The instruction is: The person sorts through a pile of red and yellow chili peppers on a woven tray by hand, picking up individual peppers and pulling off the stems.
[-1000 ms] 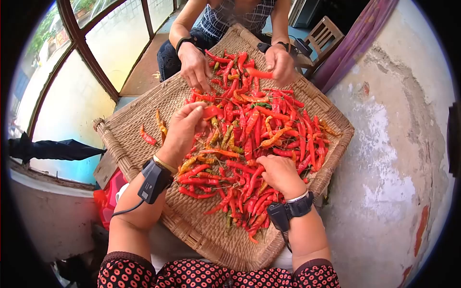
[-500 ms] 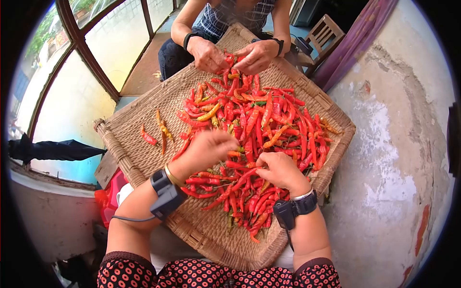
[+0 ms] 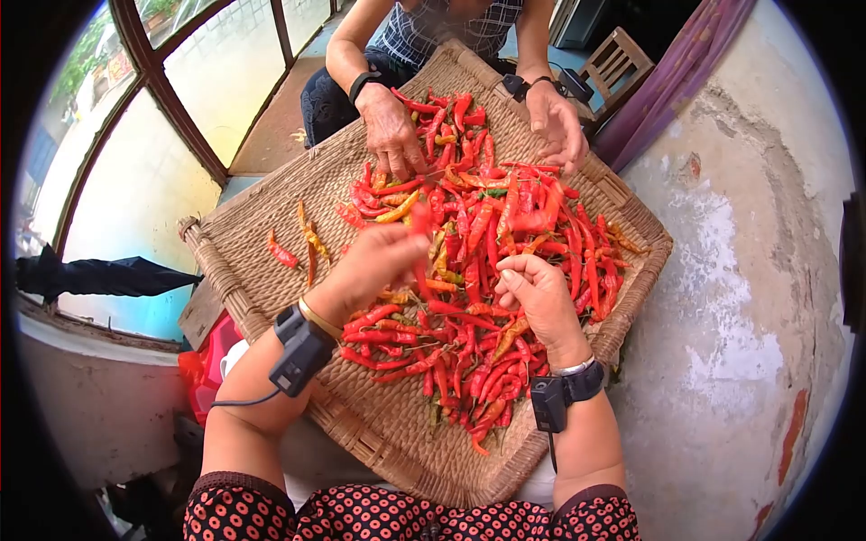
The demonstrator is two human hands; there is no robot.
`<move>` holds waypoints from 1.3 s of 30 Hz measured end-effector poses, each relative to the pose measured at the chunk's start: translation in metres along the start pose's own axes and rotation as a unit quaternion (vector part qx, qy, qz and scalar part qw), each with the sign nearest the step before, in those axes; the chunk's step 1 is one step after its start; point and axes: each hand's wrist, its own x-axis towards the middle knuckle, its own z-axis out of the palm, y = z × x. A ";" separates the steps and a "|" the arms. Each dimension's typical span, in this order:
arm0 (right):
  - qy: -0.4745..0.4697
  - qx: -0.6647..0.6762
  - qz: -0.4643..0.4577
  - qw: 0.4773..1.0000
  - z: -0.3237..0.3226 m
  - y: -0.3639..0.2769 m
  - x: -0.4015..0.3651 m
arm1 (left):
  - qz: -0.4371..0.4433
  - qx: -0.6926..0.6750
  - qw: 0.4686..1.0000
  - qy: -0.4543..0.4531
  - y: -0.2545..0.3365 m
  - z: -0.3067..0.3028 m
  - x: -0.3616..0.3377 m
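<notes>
In left hand [image 3: 368, 269] — red chili [image 3: 421, 263]; right hand [image 3: 538, 293] beside.

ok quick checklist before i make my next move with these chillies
1. Hold: the left hand has its fingers pinched on a red chilli: ok.
2. Right hand: it is curled over the chilli pile. Whether it holds anything: cannot tell.
3. Clearance: the other person's hand and their second hand are at the far end of the pile, apart from yours: ok.
4. Room: the woven tray shows bare weave on the left, around the few separate chillies: ok.
5. Near rim: no chillies hang over it: ok.
</notes>
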 end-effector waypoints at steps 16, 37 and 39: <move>-0.051 -0.284 -0.086 0.954 0.014 0.010 0.004 | 0.214 0.377 0.900 -0.039 -0.044 0.017 0.023; 0.016 -0.233 -0.079 0.969 0.020 -0.001 -0.004 | 0.047 -0.297 0.954 -0.023 -0.010 0.001 0.017; 0.105 -0.350 -0.190 0.911 0.012 0.006 0.002 | 0.064 -0.312 0.947 0.033 0.000 0.002 0.015</move>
